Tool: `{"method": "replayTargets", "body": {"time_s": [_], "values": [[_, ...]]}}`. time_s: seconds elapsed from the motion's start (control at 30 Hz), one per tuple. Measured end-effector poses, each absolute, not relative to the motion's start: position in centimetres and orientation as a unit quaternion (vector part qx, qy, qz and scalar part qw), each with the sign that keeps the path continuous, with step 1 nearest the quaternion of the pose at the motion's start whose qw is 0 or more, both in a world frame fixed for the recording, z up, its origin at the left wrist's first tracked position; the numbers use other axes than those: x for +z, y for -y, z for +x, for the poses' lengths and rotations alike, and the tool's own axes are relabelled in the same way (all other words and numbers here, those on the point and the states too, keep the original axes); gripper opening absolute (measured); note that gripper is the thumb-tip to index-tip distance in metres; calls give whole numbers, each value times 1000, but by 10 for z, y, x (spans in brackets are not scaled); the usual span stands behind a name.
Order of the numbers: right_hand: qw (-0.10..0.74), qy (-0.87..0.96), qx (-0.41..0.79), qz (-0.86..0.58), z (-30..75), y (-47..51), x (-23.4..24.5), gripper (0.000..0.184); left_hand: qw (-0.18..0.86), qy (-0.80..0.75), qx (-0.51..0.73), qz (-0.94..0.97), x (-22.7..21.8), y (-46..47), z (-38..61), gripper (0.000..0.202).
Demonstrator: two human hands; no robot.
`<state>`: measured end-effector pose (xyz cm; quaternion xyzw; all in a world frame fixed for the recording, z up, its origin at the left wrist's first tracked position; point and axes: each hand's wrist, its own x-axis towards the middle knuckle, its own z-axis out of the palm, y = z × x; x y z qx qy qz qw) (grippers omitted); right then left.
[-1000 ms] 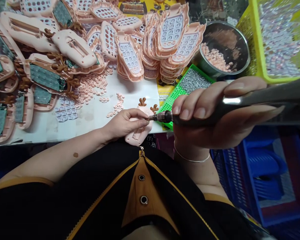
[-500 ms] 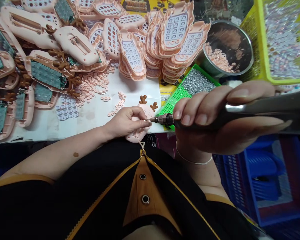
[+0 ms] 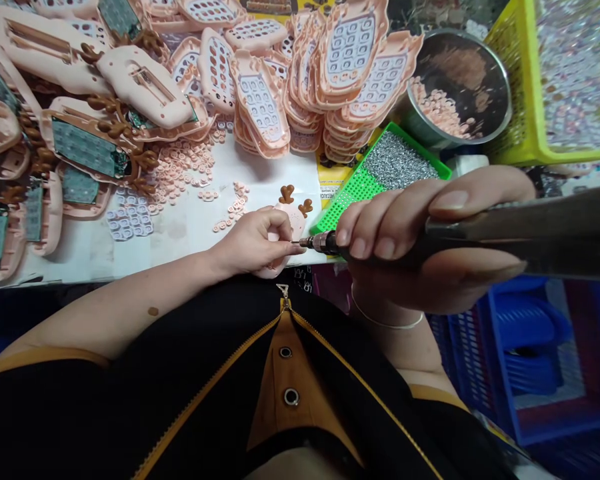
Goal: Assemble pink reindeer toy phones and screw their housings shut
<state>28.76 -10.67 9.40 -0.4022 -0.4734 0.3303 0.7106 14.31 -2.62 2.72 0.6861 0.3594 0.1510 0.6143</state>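
My right hand (image 3: 415, 227) is wrapped round a dark electric screwdriver (image 3: 555, 230), which lies nearly level and points left. Its thin bit (image 3: 296, 242) meets the fingertips of my left hand (image 3: 253, 243). Thumb and forefinger of that hand are pinched at the bit's tip; whatever is between them is too small to make out. Beneath my left hand is a pale pink plastic toy case (image 3: 294, 219) with two brown antlers, mostly covered by the hand, at the table's front edge. Loose pink button pieces (image 3: 237, 203) lie just beyond my left hand.
A green tray (image 3: 337, 203) of small screws (image 3: 397, 160) stands behind my right hand. Farther back are stacked pink shells (image 3: 350, 60), a metal bowl (image 3: 495, 100) and a yellow basket (image 3: 523, 93). Open cases with green circuit boards (image 3: 83, 147) crowd the left. Blue crates (image 3: 525, 400) stand lower right.
My right hand and the screwdriver have shifted slightly left. The lower part of the pink case shows less beneath my left hand, which keeps its pinch. The background has shifted a little with the view.
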Motion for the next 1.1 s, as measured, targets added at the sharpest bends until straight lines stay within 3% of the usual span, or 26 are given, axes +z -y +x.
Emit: {"method": "replayTargets", "body": {"time_s": [0.23,0.4,0.5,0.63,0.73,0.87,1.0,1.1], "values": [[734,460,301,-400,290,103,87,29,672,-337,136,645,19,26,141,31],[752,457,253,-402,287,102,80,33,694,-316,173,623,9,28,134,90],[734,448,253,-444,285,103,75,36,697,-344,143,613,8,28,134,105],[726,487,178,-453,288,94,58,42,663,-354,125,648,12,28,136,104],[746,505,127,-415,291,84,49,36,664,-348,122,650,17,28,138,100],[766,521,157,-341,289,74,48,22,670,-344,136,644,20,28,139,94],[758,576,188,-241,285,68,49,17,694,-340,155,615,17,29,139,84],[747,578,214,-249,284,70,47,20,716,-343,162,586,15,30,138,82]]}}
